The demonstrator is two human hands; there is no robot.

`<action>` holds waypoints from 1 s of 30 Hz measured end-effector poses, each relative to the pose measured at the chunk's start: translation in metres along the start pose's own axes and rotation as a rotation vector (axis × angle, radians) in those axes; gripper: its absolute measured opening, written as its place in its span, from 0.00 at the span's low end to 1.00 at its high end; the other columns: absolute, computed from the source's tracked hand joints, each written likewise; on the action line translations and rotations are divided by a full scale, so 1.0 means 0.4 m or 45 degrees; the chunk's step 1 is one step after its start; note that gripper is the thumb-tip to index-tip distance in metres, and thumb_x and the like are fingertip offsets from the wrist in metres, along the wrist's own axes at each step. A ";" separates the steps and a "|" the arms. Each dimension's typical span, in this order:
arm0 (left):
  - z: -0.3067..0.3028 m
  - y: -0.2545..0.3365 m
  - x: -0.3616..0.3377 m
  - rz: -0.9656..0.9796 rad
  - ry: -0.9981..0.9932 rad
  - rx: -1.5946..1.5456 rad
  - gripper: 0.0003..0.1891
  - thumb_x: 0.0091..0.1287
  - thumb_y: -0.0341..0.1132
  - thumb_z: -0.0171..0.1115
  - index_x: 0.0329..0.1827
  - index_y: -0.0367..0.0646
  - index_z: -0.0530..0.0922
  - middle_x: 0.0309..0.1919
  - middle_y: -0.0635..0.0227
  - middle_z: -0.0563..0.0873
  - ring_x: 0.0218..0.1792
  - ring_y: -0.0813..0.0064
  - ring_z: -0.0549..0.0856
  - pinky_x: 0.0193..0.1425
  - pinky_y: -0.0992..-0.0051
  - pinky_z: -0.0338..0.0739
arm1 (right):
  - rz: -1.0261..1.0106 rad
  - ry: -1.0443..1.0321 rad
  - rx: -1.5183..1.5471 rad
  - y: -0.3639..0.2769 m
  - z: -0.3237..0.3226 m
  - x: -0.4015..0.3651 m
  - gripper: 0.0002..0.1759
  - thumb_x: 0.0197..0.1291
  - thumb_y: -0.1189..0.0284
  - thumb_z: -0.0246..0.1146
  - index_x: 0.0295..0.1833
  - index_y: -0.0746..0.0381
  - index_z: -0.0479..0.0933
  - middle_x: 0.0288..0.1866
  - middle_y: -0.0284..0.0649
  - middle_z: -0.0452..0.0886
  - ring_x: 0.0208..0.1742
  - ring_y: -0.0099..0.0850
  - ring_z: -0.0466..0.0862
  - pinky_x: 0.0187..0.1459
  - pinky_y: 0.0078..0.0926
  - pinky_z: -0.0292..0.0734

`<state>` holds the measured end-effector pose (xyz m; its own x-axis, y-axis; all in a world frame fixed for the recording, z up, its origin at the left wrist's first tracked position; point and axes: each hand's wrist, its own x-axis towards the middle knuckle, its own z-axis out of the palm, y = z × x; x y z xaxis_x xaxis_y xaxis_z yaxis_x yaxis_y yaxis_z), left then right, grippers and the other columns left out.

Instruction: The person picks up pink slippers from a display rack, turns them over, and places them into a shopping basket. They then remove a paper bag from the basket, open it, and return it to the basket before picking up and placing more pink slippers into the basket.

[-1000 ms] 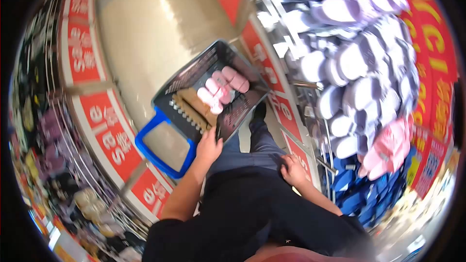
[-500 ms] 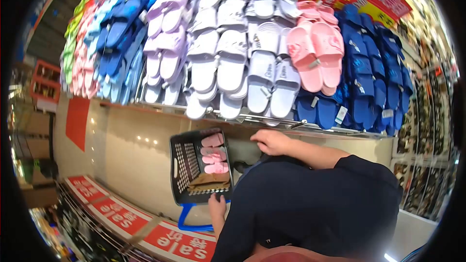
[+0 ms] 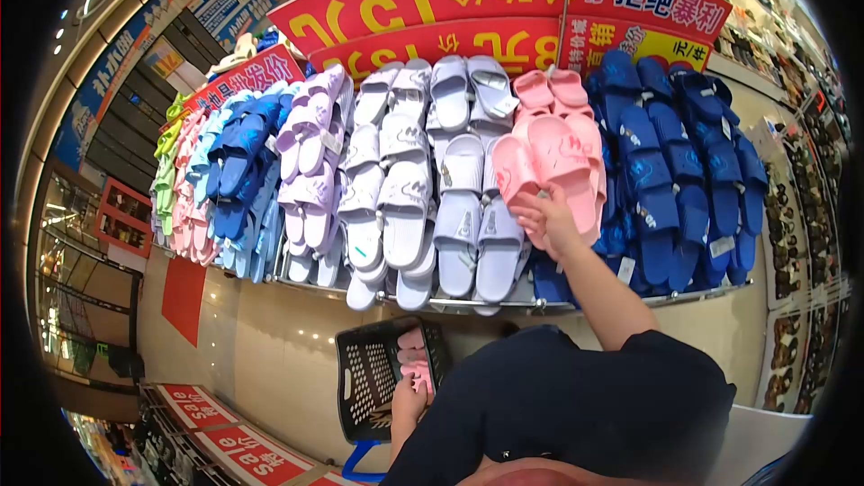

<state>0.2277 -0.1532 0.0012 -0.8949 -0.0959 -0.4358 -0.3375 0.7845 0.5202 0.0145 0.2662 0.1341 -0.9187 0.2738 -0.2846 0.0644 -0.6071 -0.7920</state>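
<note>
Reaching up to the rack, my right hand [image 3: 549,216] has its fingers closed on the lower part of a pink slipper [image 3: 515,165], which leans against another pink pair [image 3: 567,148]. My left hand [image 3: 409,398] is low, over the right side of a black basket [image 3: 358,382] with pink slippers [image 3: 411,339] inside. The left fingertips are bent beside the pink slippers; whether they hold anything is too small to tell. White slippers [image 3: 405,189] and pale grey slippers [image 3: 462,162] hang left of the pink pair, dark blue slippers [image 3: 650,171] right of it.
A metal rack edge [image 3: 450,304] runs below the slippers. Red price signs [image 3: 432,0] stand behind them. Red sale signs [image 3: 243,450] line another stand at lower left. Shelves of shoes [image 3: 792,288] are on the right. The basket has a blue handle [image 3: 360,461].
My right hand has moved up from below the rack onto the pink slipper, which is now tilted. My left hand has moved from the basket's near edge to beside its pink slippers. The view has tilted upward.
</note>
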 end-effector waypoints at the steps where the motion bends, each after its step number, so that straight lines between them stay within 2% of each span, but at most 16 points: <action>1: 0.007 0.021 0.009 0.028 -0.019 0.002 0.24 0.67 0.43 0.62 0.59 0.34 0.79 0.50 0.46 0.86 0.51 0.49 0.85 0.56 0.58 0.79 | -0.026 0.010 0.039 0.018 -0.006 0.016 0.31 0.67 0.73 0.60 0.70 0.59 0.54 0.58 0.50 0.75 0.51 0.44 0.86 0.43 0.31 0.83; 2: 0.030 0.006 0.029 0.058 -0.046 -0.002 0.23 0.67 0.42 0.61 0.58 0.33 0.79 0.51 0.45 0.85 0.52 0.48 0.85 0.56 0.58 0.79 | -0.067 0.030 0.071 0.038 -0.009 0.025 0.31 0.67 0.73 0.60 0.70 0.59 0.53 0.56 0.49 0.74 0.52 0.44 0.86 0.44 0.32 0.84; 4: 0.020 0.089 0.026 0.102 -0.038 -0.027 0.23 0.66 0.41 0.63 0.59 0.34 0.78 0.50 0.44 0.85 0.52 0.47 0.85 0.55 0.59 0.79 | -0.118 0.122 0.127 0.052 0.001 0.030 0.28 0.68 0.74 0.57 0.69 0.58 0.52 0.54 0.48 0.73 0.52 0.47 0.86 0.45 0.35 0.84; 5: 0.033 0.089 0.027 0.138 -0.006 -0.044 0.22 0.66 0.40 0.64 0.59 0.34 0.78 0.50 0.44 0.85 0.51 0.48 0.85 0.55 0.59 0.80 | -0.078 0.138 0.174 0.049 -0.002 0.037 0.34 0.67 0.75 0.57 0.71 0.58 0.46 0.58 0.50 0.70 0.50 0.45 0.86 0.47 0.37 0.83; 7: 0.047 0.095 0.036 0.184 -0.049 -0.088 0.23 0.65 0.40 0.66 0.60 0.34 0.78 0.48 0.45 0.85 0.48 0.50 0.86 0.53 0.61 0.80 | -0.057 0.181 0.238 0.050 0.001 0.047 0.32 0.67 0.75 0.55 0.71 0.58 0.47 0.59 0.51 0.70 0.49 0.46 0.87 0.47 0.38 0.84; 13: 0.016 0.141 0.058 0.318 -0.110 -0.167 0.25 0.65 0.41 0.68 0.62 0.35 0.78 0.45 0.47 0.85 0.42 0.53 0.86 0.49 0.63 0.81 | -0.118 0.015 0.242 0.019 0.011 0.044 0.27 0.67 0.75 0.55 0.68 0.59 0.55 0.59 0.47 0.71 0.59 0.44 0.84 0.48 0.39 0.85; 14: 0.007 0.148 0.075 0.260 -0.136 -0.200 0.25 0.65 0.39 0.69 0.62 0.36 0.78 0.44 0.50 0.86 0.41 0.59 0.87 0.48 0.66 0.81 | -0.111 -0.001 0.268 0.020 0.009 0.043 0.27 0.67 0.75 0.55 0.68 0.59 0.55 0.59 0.47 0.71 0.60 0.44 0.83 0.48 0.39 0.85; 17: -0.075 0.259 0.093 0.364 -0.224 -0.319 0.23 0.67 0.36 0.69 0.63 0.36 0.78 0.44 0.55 0.87 0.42 0.66 0.87 0.48 0.71 0.81 | -0.085 -0.063 0.341 0.014 0.003 0.023 0.26 0.66 0.74 0.56 0.68 0.59 0.57 0.59 0.45 0.72 0.63 0.44 0.81 0.48 0.39 0.85; 18: -0.094 0.289 0.103 0.379 -0.276 -0.436 0.22 0.68 0.32 0.67 0.64 0.36 0.77 0.46 0.57 0.87 0.44 0.70 0.87 0.49 0.73 0.81 | -0.067 -0.101 0.371 -0.002 0.005 0.003 0.26 0.66 0.74 0.56 0.68 0.59 0.57 0.58 0.45 0.73 0.64 0.45 0.81 0.48 0.39 0.85; 21: -0.181 0.406 0.128 0.406 -0.557 -0.715 0.19 0.75 0.29 0.56 0.67 0.34 0.73 0.54 0.57 0.84 0.52 0.67 0.86 0.60 0.70 0.79 | -0.039 -0.274 0.408 -0.049 0.041 -0.086 0.27 0.65 0.74 0.55 0.68 0.60 0.58 0.59 0.47 0.75 0.65 0.47 0.81 0.50 0.39 0.84; 24: -0.184 0.452 0.216 0.708 -0.606 -1.100 0.19 0.77 0.26 0.49 0.69 0.32 0.71 0.55 0.58 0.84 0.57 0.66 0.85 0.67 0.68 0.75 | 0.015 -0.579 0.424 -0.082 0.107 -0.178 0.29 0.64 0.75 0.55 0.70 0.62 0.58 0.64 0.52 0.75 0.65 0.49 0.81 0.51 0.39 0.84; 25: -0.174 0.481 0.242 0.700 -0.523 -1.260 0.20 0.78 0.25 0.46 0.72 0.32 0.67 0.57 0.58 0.82 0.60 0.65 0.82 0.70 0.66 0.72 | 0.048 -0.695 0.427 -0.084 0.131 -0.208 0.30 0.63 0.76 0.55 0.71 0.63 0.58 0.65 0.54 0.75 0.65 0.49 0.81 0.51 0.39 0.84; 26: -0.164 0.499 0.275 0.798 -0.525 -1.523 0.22 0.78 0.27 0.47 0.74 0.34 0.64 0.64 0.57 0.78 0.65 0.64 0.79 0.72 0.63 0.70 | 0.061 -0.746 0.419 -0.085 0.157 -0.235 0.34 0.62 0.75 0.56 0.74 0.64 0.57 0.69 0.58 0.73 0.64 0.50 0.82 0.51 0.38 0.84; 27: -0.197 0.538 0.274 0.710 -0.529 -1.622 0.35 0.76 0.47 0.58 0.77 0.35 0.58 0.69 0.53 0.73 0.64 0.59 0.80 0.69 0.59 0.74 | 0.093 -0.825 0.427 -0.081 0.181 -0.259 0.37 0.61 0.74 0.57 0.76 0.65 0.55 0.68 0.57 0.74 0.63 0.50 0.82 0.50 0.36 0.84; 29: -0.236 0.589 0.266 1.030 -0.779 -1.822 0.55 0.61 0.72 0.63 0.78 0.37 0.55 0.69 0.52 0.73 0.65 0.59 0.79 0.66 0.58 0.78 | 0.181 -0.942 0.311 -0.079 0.221 -0.285 0.42 0.61 0.71 0.59 0.79 0.67 0.51 0.69 0.64 0.72 0.62 0.52 0.83 0.49 0.38 0.85; 30: -0.250 0.598 0.253 1.022 -0.799 -1.845 0.60 0.55 0.76 0.61 0.79 0.38 0.55 0.70 0.51 0.72 0.65 0.59 0.79 0.65 0.58 0.78 | 0.196 -0.946 0.290 -0.066 0.231 -0.287 0.43 0.61 0.70 0.59 0.79 0.68 0.50 0.69 0.64 0.72 0.61 0.52 0.83 0.48 0.37 0.86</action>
<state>0.0270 -0.0364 0.1551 -0.8354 0.5035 0.2202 -0.1875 -0.6378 0.7470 0.0824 0.1820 0.2377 -0.9306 -0.3468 0.1170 0.2042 -0.7572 -0.6204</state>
